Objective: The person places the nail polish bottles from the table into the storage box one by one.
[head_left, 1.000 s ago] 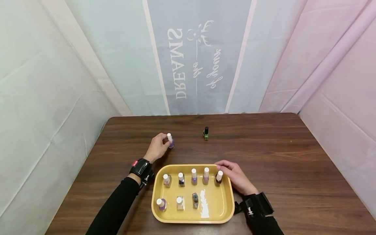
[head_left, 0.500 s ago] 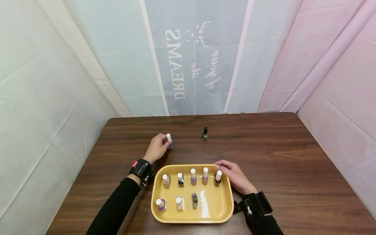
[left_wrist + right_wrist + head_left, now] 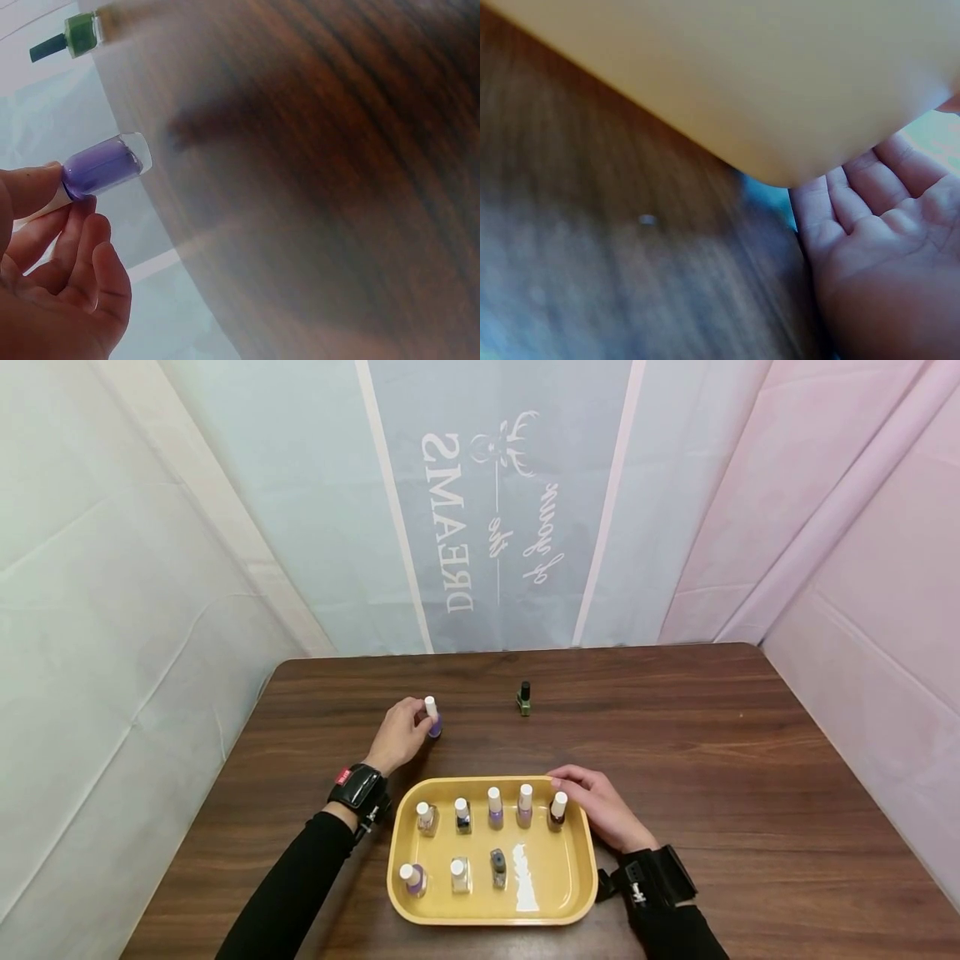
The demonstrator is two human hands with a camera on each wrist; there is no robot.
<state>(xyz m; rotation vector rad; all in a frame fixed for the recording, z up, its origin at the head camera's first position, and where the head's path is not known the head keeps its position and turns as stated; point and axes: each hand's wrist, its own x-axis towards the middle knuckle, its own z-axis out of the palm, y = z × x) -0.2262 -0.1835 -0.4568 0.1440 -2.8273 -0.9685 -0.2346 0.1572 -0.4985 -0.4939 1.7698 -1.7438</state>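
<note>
My left hand [image 3: 400, 735] pinches the white cap of a purple nail polish bottle [image 3: 435, 725] between thumb and fingers, at the table's far left. In the left wrist view the clear base of this purple bottle [image 3: 105, 165] shows a small gap to its dark reflection on the wood. My right hand [image 3: 603, 810] holds the far right corner of a yellow tray [image 3: 555, 902], thumb over the rim and fingers behind the wall. Several nail polish bottles stand in the tray, among them a dark one [image 3: 557, 814] beside the right thumb and a grey one [image 3: 498, 870] in the near row.
A green nail polish bottle with a black cap [image 3: 523, 700] stands alone near the back of the brown wooden table [image 3: 712, 735]. Pale curtains [image 3: 315, 527] hang around the table's back and sides. The tray lies close in front, between both forearms.
The view shifts slightly with the head. Both hands keep their holds, and the purple bottle stays at nearly the same place. No bottle in the tray has moved.
</note>
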